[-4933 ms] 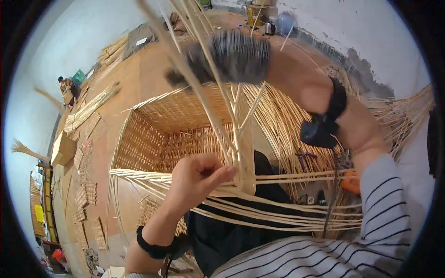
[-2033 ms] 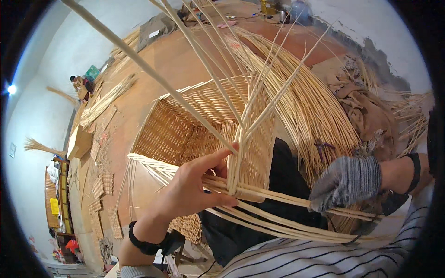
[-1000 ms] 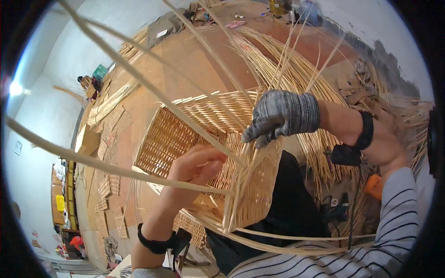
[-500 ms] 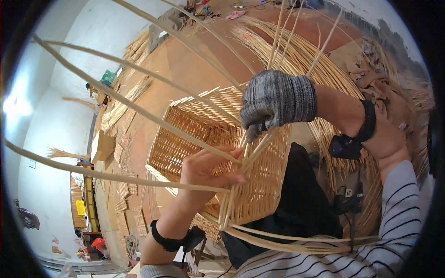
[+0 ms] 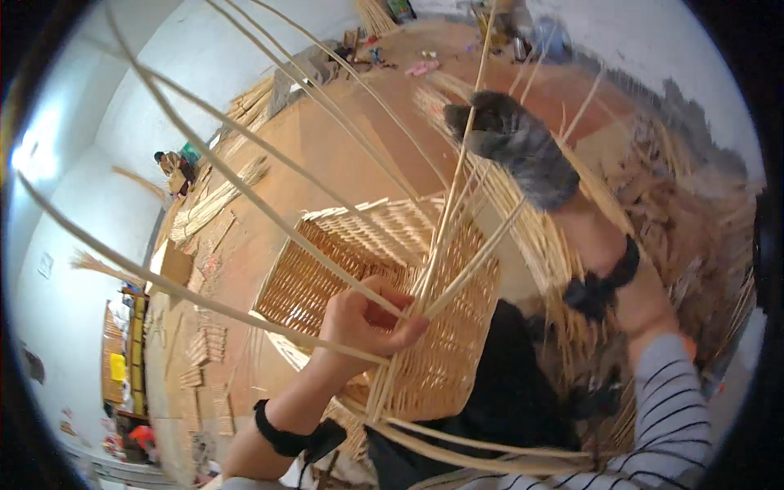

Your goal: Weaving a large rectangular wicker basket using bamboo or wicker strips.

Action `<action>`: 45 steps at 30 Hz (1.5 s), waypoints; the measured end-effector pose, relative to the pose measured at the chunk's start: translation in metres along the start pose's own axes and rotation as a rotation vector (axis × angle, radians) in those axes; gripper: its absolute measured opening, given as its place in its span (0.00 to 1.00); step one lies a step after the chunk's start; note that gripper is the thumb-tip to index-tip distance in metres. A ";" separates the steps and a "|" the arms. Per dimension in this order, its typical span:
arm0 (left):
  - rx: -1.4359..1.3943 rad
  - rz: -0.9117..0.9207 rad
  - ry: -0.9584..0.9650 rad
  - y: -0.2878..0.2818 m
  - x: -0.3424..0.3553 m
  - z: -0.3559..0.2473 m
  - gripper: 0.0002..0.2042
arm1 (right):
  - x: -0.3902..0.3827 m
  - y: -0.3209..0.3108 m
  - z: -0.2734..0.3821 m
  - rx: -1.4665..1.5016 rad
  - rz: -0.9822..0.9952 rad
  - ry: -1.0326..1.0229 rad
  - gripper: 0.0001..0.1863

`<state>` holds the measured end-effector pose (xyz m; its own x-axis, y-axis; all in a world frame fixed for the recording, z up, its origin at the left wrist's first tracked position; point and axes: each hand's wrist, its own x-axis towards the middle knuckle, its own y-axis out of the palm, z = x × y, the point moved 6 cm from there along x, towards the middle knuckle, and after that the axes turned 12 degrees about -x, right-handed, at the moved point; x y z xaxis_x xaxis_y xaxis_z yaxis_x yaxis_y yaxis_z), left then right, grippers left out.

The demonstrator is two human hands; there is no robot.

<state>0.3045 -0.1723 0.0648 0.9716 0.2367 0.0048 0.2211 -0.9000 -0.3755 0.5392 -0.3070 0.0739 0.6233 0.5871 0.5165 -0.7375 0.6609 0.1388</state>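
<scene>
A woven wicker basket (image 5: 441, 367) sits before me above my dark-clothed lap, long pale rods fanning up from its rim. My bare left hand (image 5: 363, 327) is closed around rods at the basket's near upper edge, its thumb lying across them. Higher up to the right, my right hand (image 5: 523, 155), in a grey knit glove, grips one long upright rod (image 5: 482, 57) with curled fingers, slightly blurred. A few loose rods (image 5: 490, 445) run off sideways along the bottom, over my striped sleeve and lap.
Long cane bundles (image 5: 555, 278) lie at the right beside crumpled brown sacking (image 5: 670, 212). Across the floor are another person (image 5: 175, 171), more bundles (image 5: 216, 196), a pale box (image 5: 167, 273) and small woven panels (image 5: 204, 351). A cluttered shelf (image 5: 131, 359) stands by the left wall.
Over the last second my gloved hand has risen from the basket corner along a rod. My left hand has come to the rim's rods, and more rods now stand fanned upward.
</scene>
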 end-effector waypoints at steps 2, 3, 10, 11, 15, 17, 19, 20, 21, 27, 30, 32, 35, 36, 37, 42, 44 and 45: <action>-0.081 0.044 -0.021 0.008 0.000 0.000 0.13 | -0.006 0.024 0.032 0.236 -0.022 -0.077 0.14; -0.099 0.031 -0.010 0.008 -0.002 0.001 0.13 | 0.002 0.038 0.042 0.241 0.191 -0.122 0.16; -0.265 0.047 -0.035 0.004 -0.001 0.013 0.13 | 0.041 0.186 0.105 -0.680 0.580 -0.695 0.19; -0.278 0.077 -0.035 0.010 0.004 0.012 0.13 | 0.042 0.182 0.108 -0.896 0.526 -0.589 0.20; -0.261 0.040 -0.078 0.004 0.002 0.013 0.13 | 0.025 0.087 0.043 -0.414 0.448 -0.331 0.15; -0.155 0.071 -0.004 0.008 0.003 0.013 0.13 | 0.008 0.050 0.038 -0.165 0.466 -0.273 0.13; -0.163 0.047 -0.011 0.011 0.001 0.014 0.13 | -0.020 0.036 0.071 -0.769 0.134 -0.321 0.15; -0.185 0.028 -0.009 0.012 -0.001 0.014 0.12 | -0.036 0.033 0.091 -1.079 -0.041 -0.328 0.16; -0.187 0.030 -0.023 0.012 -0.003 0.016 0.12 | -0.045 0.030 0.099 -1.370 -0.218 -0.328 0.17; -0.349 0.042 -0.149 0.011 0.000 0.021 0.11 | -0.016 0.045 0.019 -0.914 0.156 0.013 0.25; -0.288 0.069 -0.086 0.007 -0.005 0.012 0.13 | -0.072 0.105 0.030 -1.221 0.301 -0.653 0.39; -0.251 0.085 -0.103 0.007 0.000 0.007 0.18 | -0.088 0.103 0.014 -1.197 0.255 -0.691 0.42; -0.551 0.090 -0.250 -0.021 0.000 0.017 0.21 | -0.092 0.087 0.020 -1.260 0.230 -0.489 0.43; -0.417 0.079 -0.189 -0.031 -0.010 0.011 0.23 | -0.091 0.089 0.027 -1.209 0.328 -0.499 0.43; -0.409 0.078 -0.178 -0.030 -0.027 0.008 0.23 | -0.092 0.094 0.031 -1.158 0.431 -0.511 0.44; 0.356 0.206 0.005 0.005 -0.062 -0.017 0.16 | -0.103 0.111 0.022 -1.336 0.241 -0.723 0.32; 0.387 0.171 0.179 0.011 -0.062 -0.020 0.13 | -0.104 0.110 0.019 -1.307 0.199 -0.756 0.31; 0.410 0.132 0.350 0.013 -0.063 -0.025 0.10 | -0.105 0.109 0.019 -1.275 0.166 -0.788 0.30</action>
<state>0.2485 -0.2077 0.0832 0.9743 -0.0671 0.2148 0.1127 -0.6811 -0.7235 0.3885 -0.3050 0.0507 -0.0424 0.5732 0.8183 0.1882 0.8090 -0.5569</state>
